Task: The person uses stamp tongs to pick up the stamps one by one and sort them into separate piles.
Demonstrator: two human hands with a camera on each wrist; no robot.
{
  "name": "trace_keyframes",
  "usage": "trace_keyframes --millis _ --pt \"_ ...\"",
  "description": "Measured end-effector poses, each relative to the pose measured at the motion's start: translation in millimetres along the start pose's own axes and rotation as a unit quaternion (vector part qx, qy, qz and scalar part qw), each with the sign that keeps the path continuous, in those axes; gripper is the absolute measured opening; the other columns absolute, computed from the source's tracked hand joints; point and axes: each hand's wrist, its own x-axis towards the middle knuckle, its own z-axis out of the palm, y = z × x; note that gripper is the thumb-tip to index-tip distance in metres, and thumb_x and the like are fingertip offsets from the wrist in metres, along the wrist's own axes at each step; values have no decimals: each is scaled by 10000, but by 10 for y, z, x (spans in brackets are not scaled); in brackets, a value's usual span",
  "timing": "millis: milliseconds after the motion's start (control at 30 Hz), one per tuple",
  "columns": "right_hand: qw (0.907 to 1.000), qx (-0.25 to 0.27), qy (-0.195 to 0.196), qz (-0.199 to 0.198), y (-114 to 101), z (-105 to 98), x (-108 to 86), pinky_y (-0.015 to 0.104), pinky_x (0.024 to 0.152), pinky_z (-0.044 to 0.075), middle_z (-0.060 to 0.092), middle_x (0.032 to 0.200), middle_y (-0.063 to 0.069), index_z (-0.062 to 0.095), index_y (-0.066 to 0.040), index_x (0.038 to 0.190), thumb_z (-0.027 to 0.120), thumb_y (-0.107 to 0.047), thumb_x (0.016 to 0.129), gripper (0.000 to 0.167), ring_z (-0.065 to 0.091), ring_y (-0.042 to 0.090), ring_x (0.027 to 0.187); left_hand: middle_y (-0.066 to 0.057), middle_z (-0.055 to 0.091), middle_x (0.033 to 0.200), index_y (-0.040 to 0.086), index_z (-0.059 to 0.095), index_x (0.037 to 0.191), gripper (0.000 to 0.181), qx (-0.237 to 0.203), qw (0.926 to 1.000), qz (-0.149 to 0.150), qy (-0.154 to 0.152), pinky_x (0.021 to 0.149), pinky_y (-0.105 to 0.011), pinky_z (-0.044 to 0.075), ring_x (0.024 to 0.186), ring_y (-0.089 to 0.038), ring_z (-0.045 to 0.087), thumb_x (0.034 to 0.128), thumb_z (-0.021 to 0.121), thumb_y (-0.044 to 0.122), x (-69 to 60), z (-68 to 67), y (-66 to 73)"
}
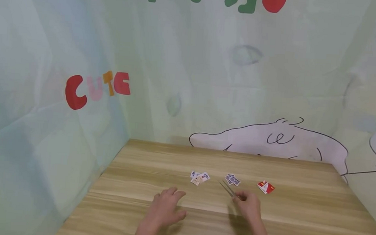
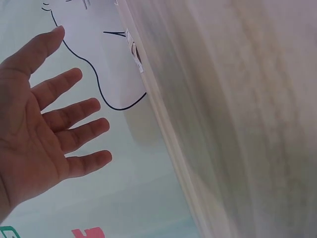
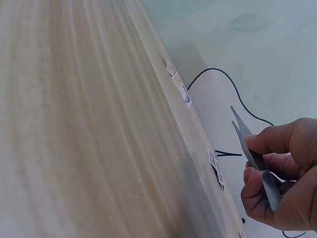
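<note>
My right hand [image 1: 248,204] pinches metal tweezers [image 3: 252,157] between thumb and fingers. Their two tips stand slightly apart with nothing between them, just left of and nearer than a small pile of dark grey cards [image 1: 232,179]. My left hand [image 2: 37,119] has its fingers spread and holds nothing; it hovers over the near part of the table. Beyond it lies a pile of whitish and beige printed cards [image 1: 199,178]. To the right of the right hand sits a pile of red and white cards [image 1: 266,187]. Cards overlap within each pile.
The wood-grain table [image 1: 133,168] carries the three piles in a row across its middle. A pale printed curtain [image 1: 197,67] hangs behind its far edge and along the left side, with cartoon shapes and letters on it.
</note>
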Motion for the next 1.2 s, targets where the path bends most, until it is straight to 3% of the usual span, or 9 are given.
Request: trace_keyframes --millis 333,567,900,1200 --pt "9988 2 142 469 16 -78 -178 349 648 457 609 740 36 661 77 919 663 29 712 212 548 197 697 -227 543 1201 61 607 1175 545 -47 9994 -136 306 827 -606 408 1107 -396 492 726 748 336 -110 -21 -62" --pt "9980 17 210 595 56 -135 -314 313 628 440 590 761 47 653 79 954 632 25 731 230 532 200 717 -247 545 1190 40 611 1165 538 -94 9986 -166 491 807 -626 412 1096 -417 495 728 759 318 -190 -84 -165" --pt "9974 49 285 659 227 -269 -451 271 572 441 592 766 58 638 101 977 626 39 748 237 527 183 701 -250 537 1202 50 613 1173 538 -148 9976 -437 510 851 -618 388 1110 -418 486 732 758 323 -296 -144 -259" --pt "9956 122 373 848 368 -410 -522 250 529 445 582 777 82 609 136 1011 611 46 763 263 515 186 683 -241 551 1175 65 624 1156 535 -67 9969 -574 534 782 -620 424 1036 -434 525 720 772 337 -410 -161 -334"
